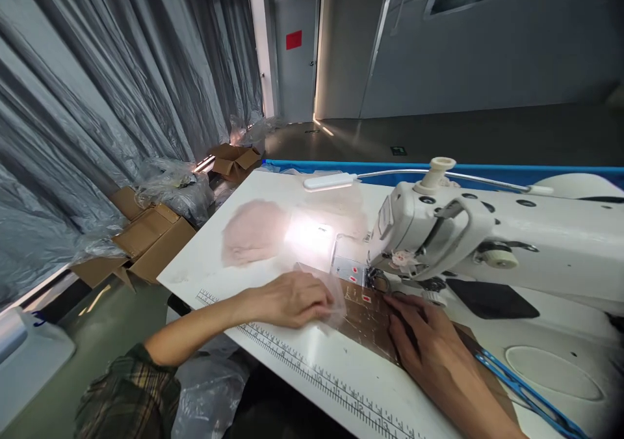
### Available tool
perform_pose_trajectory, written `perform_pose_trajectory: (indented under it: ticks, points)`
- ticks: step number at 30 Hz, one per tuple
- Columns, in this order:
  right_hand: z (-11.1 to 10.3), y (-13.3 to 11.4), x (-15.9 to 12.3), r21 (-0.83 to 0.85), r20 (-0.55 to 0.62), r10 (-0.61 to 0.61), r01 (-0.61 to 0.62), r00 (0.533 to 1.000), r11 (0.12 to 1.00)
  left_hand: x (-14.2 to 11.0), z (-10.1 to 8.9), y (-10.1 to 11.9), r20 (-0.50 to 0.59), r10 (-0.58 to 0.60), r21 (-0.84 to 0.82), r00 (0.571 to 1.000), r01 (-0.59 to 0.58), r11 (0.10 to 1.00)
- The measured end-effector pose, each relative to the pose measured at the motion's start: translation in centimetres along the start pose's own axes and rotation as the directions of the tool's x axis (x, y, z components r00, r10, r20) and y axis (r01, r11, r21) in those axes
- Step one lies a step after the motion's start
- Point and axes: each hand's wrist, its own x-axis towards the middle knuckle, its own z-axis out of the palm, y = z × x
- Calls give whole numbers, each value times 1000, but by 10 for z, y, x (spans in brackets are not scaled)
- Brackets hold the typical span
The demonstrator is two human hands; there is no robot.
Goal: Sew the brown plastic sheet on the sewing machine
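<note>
My left hand (302,299) is closed on the edge of a thin, sheer pinkish fabric (336,299) left of the needle area. With fingers stretched out, my right hand (426,332) lies on a brown taped sheet (363,325) beside the presser foot. The white sewing machine (439,224) stands at the right, its needle and foot (377,279) just beyond my right fingertips. Small red marks show on the metal plate by the foot. More sheer pink fabric (256,231) lies spread on the white table (214,257), under a bright lamp glow.
A printed ruler (312,367) runs along the table's near edge. Blue thread snips (526,393) lie right of my right wrist. A white lamp (331,182) reaches over the far side. Cardboard boxes (156,237) and plastic bags (173,185) sit on the floor at left.
</note>
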Motion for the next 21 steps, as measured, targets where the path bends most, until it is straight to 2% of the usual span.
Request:
perform_pose_trajectory:
  ticks: [2,4,6,9,13,17,19,21]
  points:
    - [-3,-5,1,4,-18,-12,12,1000,1000,-1,4,6,12,159,-153,987,-156,976]
    - [-10,-12,2,33,-9,-36,36,999,999,-4,1,4,-40,178,-265,983,-182,947]
    - [-16,-22,3,110,15,-83,81,996,991,-6,-6,-5,-136,39,-281,990,-76,957]
    - [-22,-36,5,212,47,-225,211,973,954,-4,-15,-25,-284,-163,-238,945,95,967]
    - [-25,-47,8,329,116,-417,361,901,872,10,-12,-40,-332,-254,-207,909,193,959]
    - [-30,-48,8,455,214,-460,329,862,828,25,1,-37,-297,-319,-89,900,306,948]
    - [-33,-46,8,500,221,-434,280,873,819,27,4,-33,-284,-325,-46,902,326,944]
    - [-35,-44,8,540,192,-380,226,905,811,25,3,-30,-291,-330,-56,898,328,943]
